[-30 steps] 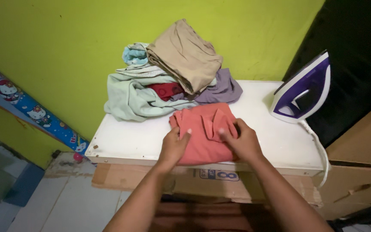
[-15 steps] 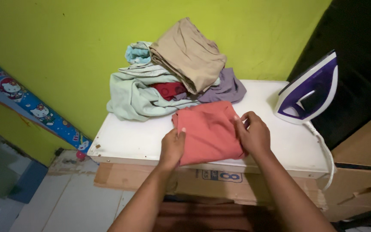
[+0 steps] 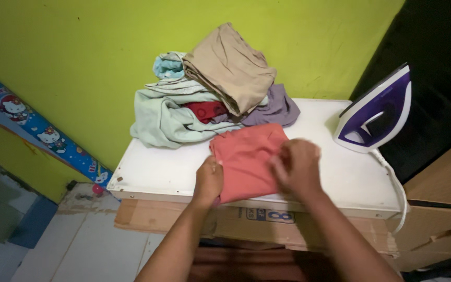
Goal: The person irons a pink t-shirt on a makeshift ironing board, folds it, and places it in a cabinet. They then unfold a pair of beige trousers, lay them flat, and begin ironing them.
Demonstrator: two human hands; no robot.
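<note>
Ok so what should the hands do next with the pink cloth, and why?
Probably press the folded pink cloth flat. Both hands rest on it: the left hand holds its left edge and the right hand lies over its right side, blurred. It sits at the front of the white table, below the heap of clothes, with the iron standing upright to the right.

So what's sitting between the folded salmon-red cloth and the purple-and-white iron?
Apart from the right hand on the folded salmon-red cloth, only bare white tabletop before the purple-and-white iron, in the head view.
</note>
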